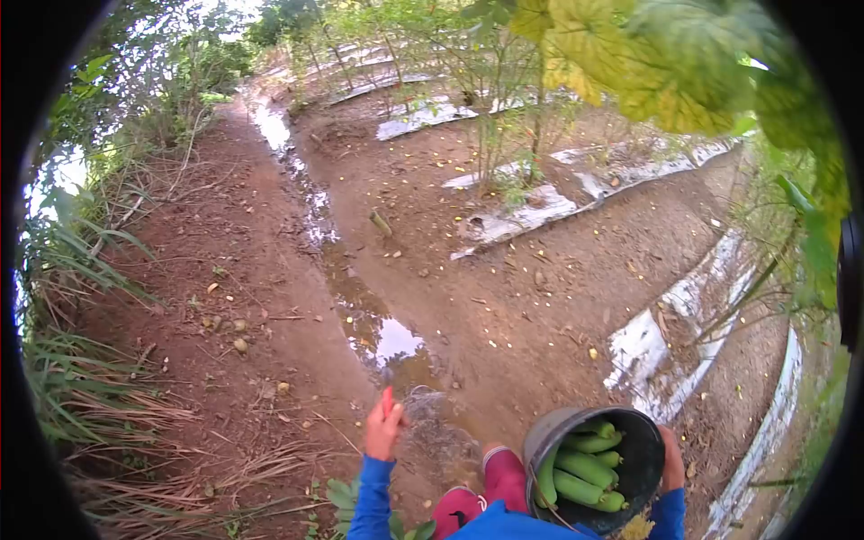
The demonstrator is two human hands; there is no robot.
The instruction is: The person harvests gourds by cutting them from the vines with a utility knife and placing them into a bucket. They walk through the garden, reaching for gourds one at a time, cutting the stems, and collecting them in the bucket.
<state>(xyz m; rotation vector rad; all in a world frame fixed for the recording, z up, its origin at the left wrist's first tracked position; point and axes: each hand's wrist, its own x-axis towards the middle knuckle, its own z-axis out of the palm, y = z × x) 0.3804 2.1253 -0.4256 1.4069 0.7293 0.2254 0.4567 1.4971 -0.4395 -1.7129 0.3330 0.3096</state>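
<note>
My right hand point(672, 457) grips the rim of the black bucket point(540, 439) at my right side. The bucket contains green gourds point(585, 468). My left hand point(383, 430) is raised over the muddy path point(270, 297). A red tip point(388, 396) shows at its fingers, and I cannot tell whether the hand is closed.

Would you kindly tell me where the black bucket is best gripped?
Take the black bucket by its rim from the right side, where the right hand grips it. It is upright and open, filled with green vegetables, so an outside hold on the rim should keep it level.
</note>
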